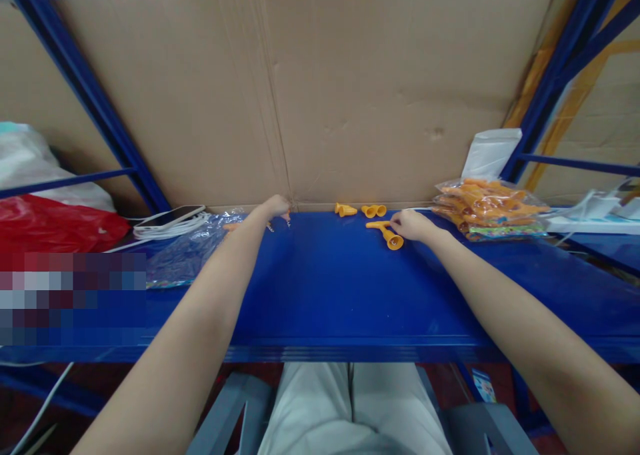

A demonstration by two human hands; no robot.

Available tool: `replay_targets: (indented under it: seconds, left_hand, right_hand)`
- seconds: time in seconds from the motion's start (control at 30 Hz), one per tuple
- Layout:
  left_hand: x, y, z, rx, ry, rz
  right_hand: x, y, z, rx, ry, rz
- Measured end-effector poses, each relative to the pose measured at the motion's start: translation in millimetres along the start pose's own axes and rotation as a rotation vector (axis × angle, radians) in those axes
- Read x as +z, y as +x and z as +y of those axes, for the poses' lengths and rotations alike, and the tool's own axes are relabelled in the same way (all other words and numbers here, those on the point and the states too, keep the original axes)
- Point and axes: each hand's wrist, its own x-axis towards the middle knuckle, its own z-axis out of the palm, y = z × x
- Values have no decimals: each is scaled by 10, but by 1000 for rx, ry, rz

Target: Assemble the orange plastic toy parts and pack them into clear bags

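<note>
At the back of the blue shelf, my left hand (277, 207) is closed around a small orange piece (287, 215), mostly hidden by the fingers. Small silvery, twisted-looking bits hang or lie just below it. To the right, the fingertips of my right hand (411, 225) pinch an orange plastic horn-shaped piece (393, 240) with a flared round mouth facing me. Behind it lie an orange double-cone piece (374, 211) and another orange cone-shaped piece (345, 209), both apart from my hands. More orange (233, 227) shows beside my left forearm.
A clear bag of orange parts (493, 205) stands at the right, near a white power strip (595, 225). At the left lie a clear plastic bag (183, 258), a phone on coiled white cable (173, 221) and a red bag (60, 225). Cardboard (350, 95) closes the back.
</note>
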Motion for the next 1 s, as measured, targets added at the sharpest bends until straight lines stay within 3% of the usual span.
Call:
replay_targets:
  seconds: [0.1,0.2,0.4,0.57,1.0]
  left_hand:
    - [-15,-56,40,-42,-35,12]
    - [12,-117,25,-57,114,50]
    - [128,-161,-8,9,329,-53]
    - [124,-213,39,25,455,0]
    - [141,-290,195,275,704,117]
  right_hand:
    - [-10,-7,-11,1,-11,0]
    - [-19,-14,-21,4,-25,-7]
    - [-15,-15,-17,-10,-36,-9]
    - [-29,-26,-29,-3,-38,-15]
    - [-3,2,-1,-17,-22,-19]
